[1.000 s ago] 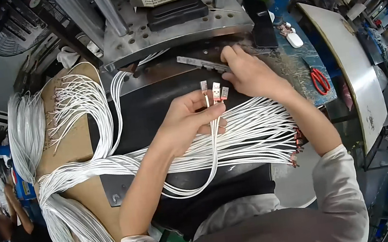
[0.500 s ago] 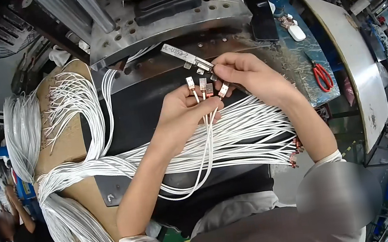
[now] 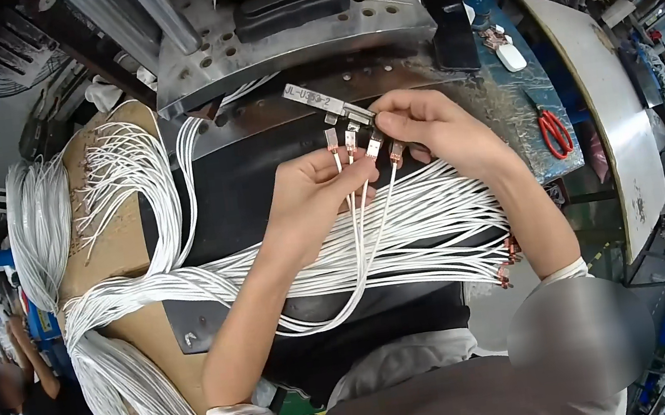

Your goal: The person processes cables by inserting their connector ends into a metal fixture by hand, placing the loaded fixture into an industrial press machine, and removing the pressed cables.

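Observation:
My left hand [image 3: 310, 198] pinches several white USB cables [image 3: 360, 246] just below their metal plugs, which fan out above the fingers. One plug [image 3: 373, 147] sits at the left thumb and forefinger, right under the metal fixture. Another USB plug [image 3: 396, 151] hangs below the right fingers; whether they touch it is unclear. My right hand [image 3: 436, 131] is closed on the end of a narrow metal fixture [image 3: 317, 102] with handwriting on it. The fixture slants up and to the left, its slotted end beside the plugs. Beneath both hands lies a thick bundle of white cables [image 3: 428, 228].
Behind the hands stands a steel press base [image 3: 295, 53] with posts and a black block [image 3: 291, 7]. More cable bundles [image 3: 125, 386] cover the cardboard at left. Red-handled pliers [image 3: 556, 134] and a black phone-like slab [image 3: 447, 24] lie at right. Another person [image 3: 47, 396] is far left.
The plugs in my left hand have shifted and spread, with one now farther right below my right fingers. The metal fixture has moved slightly right and down.

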Demonstrator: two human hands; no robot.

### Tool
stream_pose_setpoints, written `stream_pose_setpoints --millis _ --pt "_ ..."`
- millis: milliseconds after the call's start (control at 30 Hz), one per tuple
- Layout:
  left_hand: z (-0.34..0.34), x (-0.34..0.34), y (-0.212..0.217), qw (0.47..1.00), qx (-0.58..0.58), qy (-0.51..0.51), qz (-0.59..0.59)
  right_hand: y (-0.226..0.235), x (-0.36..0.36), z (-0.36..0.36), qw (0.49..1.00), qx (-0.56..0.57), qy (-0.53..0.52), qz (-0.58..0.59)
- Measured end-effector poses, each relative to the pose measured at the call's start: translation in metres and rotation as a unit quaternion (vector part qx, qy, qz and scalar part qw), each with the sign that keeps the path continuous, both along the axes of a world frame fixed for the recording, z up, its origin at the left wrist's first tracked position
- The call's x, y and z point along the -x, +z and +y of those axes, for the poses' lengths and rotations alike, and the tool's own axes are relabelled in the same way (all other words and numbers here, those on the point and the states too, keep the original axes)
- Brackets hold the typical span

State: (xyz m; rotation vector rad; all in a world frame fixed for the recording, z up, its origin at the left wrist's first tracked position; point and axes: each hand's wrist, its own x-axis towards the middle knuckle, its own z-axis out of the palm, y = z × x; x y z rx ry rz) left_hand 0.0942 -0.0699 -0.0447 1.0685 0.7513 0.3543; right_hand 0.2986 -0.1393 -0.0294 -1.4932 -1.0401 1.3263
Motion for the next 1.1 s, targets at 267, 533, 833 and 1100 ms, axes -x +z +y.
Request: stream_pose_setpoints --millis 267,533,833,1100 --pt "0.001 -0.004 0.0 1.0 0.011 0.019 -0.008 0.001 0.001 0.001 1.0 0.0 0.031 0.002" --pt "0.003 0.004 0.01 0.998 -0.006 -0.056 0.025 0.004 -0.008 0.0 1.0 -0.017 0.018 0.014" --pt "0.003 0.003 0.005 0.997 0.005 -0.075 0.005 -0.001 -0.009 0.002 0.998 -0.015 0.054 0.013" --pt "0.0 0.001 0.001 0.998 0.006 -0.067 -0.006 0.001 -0.004 0.002 0.998 -0.018 0.064 0.004"
